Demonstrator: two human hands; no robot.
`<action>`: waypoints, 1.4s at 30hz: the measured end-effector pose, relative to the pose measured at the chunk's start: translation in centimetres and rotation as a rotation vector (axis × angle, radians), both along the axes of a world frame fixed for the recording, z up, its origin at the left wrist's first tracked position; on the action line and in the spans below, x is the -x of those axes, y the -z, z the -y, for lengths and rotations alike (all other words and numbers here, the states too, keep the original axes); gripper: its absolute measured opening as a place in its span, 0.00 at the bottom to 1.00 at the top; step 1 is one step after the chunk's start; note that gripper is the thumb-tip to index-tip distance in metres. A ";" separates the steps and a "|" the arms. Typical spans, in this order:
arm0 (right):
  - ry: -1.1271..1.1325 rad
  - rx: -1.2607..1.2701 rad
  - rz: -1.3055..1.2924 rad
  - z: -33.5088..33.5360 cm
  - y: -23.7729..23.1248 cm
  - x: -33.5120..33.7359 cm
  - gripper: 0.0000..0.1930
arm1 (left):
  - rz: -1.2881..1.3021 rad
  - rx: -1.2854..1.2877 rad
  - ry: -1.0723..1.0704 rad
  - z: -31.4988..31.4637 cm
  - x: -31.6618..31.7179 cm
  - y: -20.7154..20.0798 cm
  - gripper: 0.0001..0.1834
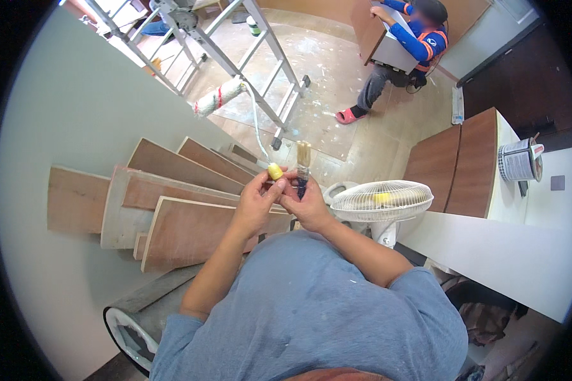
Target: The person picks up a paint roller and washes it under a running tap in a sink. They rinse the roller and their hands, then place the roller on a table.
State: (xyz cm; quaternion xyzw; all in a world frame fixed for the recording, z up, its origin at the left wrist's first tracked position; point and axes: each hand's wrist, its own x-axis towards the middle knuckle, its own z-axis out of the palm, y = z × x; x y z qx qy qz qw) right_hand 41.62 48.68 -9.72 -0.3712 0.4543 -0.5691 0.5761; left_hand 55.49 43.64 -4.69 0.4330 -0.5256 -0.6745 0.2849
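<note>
While both forearms rise bent from the lower edge, the left hand (255, 202) pinches the yellow handle end (275, 171) of a paint roller (219, 97), and the right hand (308, 203) fingers clasp an upright paintbrush (303, 162). Leaning boards (171, 209) crowd left, a fan (381, 200) right.

Both my forearms rise from the lower middle of the frame and meet just above its centre. My left hand (255, 202) is curled, thumb and fingertips pinched together at the top. My right hand (308, 204) sits just beside it, touching it, fingers closed in a grip. Both wrists are bent slightly inward, elbows spread.
</note>
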 end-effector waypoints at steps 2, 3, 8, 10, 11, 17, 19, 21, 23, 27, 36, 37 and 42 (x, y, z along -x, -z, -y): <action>0.047 0.061 0.038 0.4 0.2 0.1 0.23 | 0.013 0.140 0.047 0.6 1.0 0.0 0.17; 0.060 0.059 0.061 0.8 0.3 0.3 0.23 | 0.021 0.138 0.058 1.1 1.5 0.0 0.17; -0.022 -0.037 0.187 1.4 0.1 3.9 0.21 | -0.049 0.021 0.069 2.9 3.6 -0.3 0.16; 0.037 0.067 0.147 2.5 1.2 4.9 0.19 | -0.072 -0.020 0.014 3.8 4.5 -0.3 0.17; 0.154 0.037 0.170 2.8 2.6 4.9 0.13 | -0.085 -0.040 -0.013 4.4 4.9 -0.3 0.18; 0.380 -0.263 0.020 6.1 6.1 11.1 0.05 | 0.052 0.030 -0.022 10.9 5.4 1.0 0.11; 0.461 -0.279 -0.031 7.0 9.3 14.2 0.05 | 0.138 0.042 -0.012 13.6 7.5 0.2 0.09; 0.560 -0.343 -0.093 7.5 14.4 17.1 0.04 | 0.200 0.037 0.047 16.6 9.2 0.8 0.08; 0.636 -0.488 -0.126 7.7 17.8 19.2 0.03 | 0.233 0.022 0.116 19.5 10.6 1.1 0.07; 0.697 -0.764 -0.348 7.4 23.1 21.1 0.04 | 0.236 -0.079 0.184 25.0 14.7 -0.8 0.07; 0.461 -0.914 -0.639 7.3 25.1 23.4 0.07 | 0.281 -0.007 0.105 35.5 16.4 1.9 0.05; 0.472 -0.923 -0.651 8.1 24.8 24.2 0.07 | 0.304 0.023 0.097 36.3 16.1 2.4 0.05; 0.574 -0.793 -0.731 12.3 23.8 29.2 0.07 | 0.393 0.178 0.044 41.3 15.3 5.7 0.05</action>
